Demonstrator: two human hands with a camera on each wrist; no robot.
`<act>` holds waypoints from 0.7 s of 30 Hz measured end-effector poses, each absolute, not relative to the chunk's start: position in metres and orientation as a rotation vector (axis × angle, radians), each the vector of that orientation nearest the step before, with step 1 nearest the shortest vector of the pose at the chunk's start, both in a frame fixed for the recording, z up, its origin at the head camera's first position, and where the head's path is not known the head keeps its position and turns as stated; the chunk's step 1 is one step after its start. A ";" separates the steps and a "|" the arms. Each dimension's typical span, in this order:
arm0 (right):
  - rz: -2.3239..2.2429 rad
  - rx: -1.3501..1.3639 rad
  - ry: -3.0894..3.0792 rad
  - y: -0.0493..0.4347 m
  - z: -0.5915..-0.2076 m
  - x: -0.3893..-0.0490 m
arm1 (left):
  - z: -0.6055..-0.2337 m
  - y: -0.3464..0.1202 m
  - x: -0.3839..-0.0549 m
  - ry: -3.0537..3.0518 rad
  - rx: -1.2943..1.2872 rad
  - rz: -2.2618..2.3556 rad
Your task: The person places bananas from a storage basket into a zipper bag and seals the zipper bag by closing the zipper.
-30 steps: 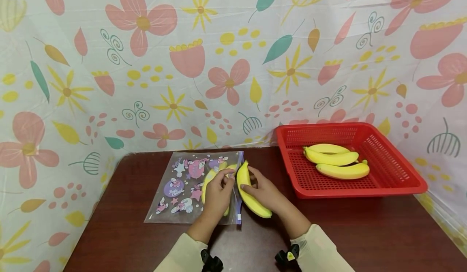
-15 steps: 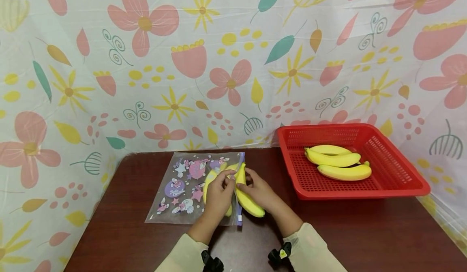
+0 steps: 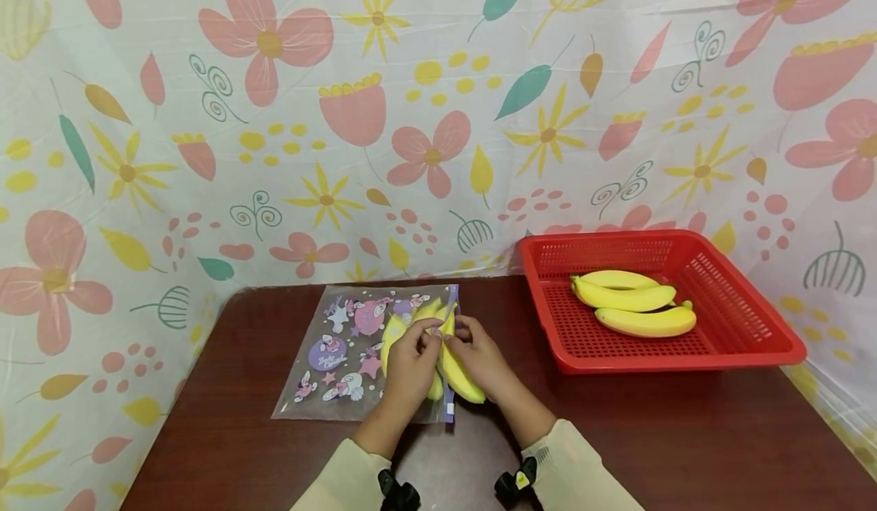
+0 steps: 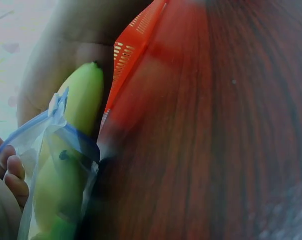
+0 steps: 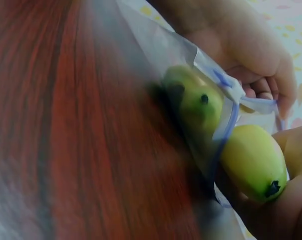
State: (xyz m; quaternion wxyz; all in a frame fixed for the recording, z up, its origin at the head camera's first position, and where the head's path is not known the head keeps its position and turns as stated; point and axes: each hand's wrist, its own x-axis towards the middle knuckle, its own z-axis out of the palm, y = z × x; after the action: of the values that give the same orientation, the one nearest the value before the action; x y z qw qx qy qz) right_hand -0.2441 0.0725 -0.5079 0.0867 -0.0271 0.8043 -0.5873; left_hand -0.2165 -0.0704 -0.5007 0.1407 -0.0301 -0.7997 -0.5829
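A clear zip bag (image 3: 291, 400) with cartoon prints lies flat, its purple-edged mouth facing right. Inside it are yellow bananas (image 3: 392, 337), seen through the plastic. My left hand (image 3: 409, 370) pinches the bag's upper edge at the mouth. A banana (image 3: 460, 374) is gripped by my right hand (image 3: 483, 359), its upper part within the mouth and its lower end outside. In the left wrist view, the held banana (image 4: 85, 95) runs into the opening beside the bagged ones. The right wrist view has the held banana's dark tip (image 5: 273, 188) pointing outward past the purple rim (image 5: 226, 135).
A red perforated basket (image 3: 562, 359) stands on the right of the dark wooden table (image 3: 685, 435), with several bananas (image 3: 644, 322) in it. Behind the table hangs a flower-printed cloth (image 3: 438, 221).
My right hand has moved left with its banana, from beside the bag's mouth to partly inside it. My left hand stays at the bag's edge.
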 end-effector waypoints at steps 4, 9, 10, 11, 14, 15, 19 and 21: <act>-1.840 -0.075 2.319 0.071 -0.508 -0.242 | -0.501 -0.070 -0.217 -2.307 -0.085 -1.679; -1.907 -0.042 2.295 0.069 -0.511 -0.240 | -0.502 -0.070 -0.218 -2.301 -0.085 -1.684; -1.920 -0.034 2.288 0.069 -0.511 -0.240 | -0.501 -0.070 -0.217 -2.300 -0.087 -1.687; -1.930 -0.032 2.284 0.068 -0.511 -0.240 | -0.501 -0.070 -0.217 -2.301 -0.090 -1.691; -1.943 -0.043 2.270 0.067 -0.511 -0.238 | -0.501 -0.070 -0.216 -2.310 -0.095 -1.690; -1.941 -0.054 2.273 0.066 -0.511 -0.238 | -0.501 -0.070 -0.216 -2.310 -0.097 -1.689; -1.929 -0.120 2.301 0.065 -0.511 -0.235 | -0.500 -0.069 -0.216 -2.309 -0.108 -1.685; -1.921 -0.151 2.309 0.064 -0.513 -0.235 | -0.500 -0.069 -0.216 -2.302 -0.111 -1.687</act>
State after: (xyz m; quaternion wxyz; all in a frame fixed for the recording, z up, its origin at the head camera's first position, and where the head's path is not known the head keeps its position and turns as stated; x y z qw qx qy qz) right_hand -0.2350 0.0638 -0.5126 0.0670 -0.0500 0.7662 -0.6372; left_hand -0.2163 -0.0689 -0.5001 0.1421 -0.0386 -0.7978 -0.5847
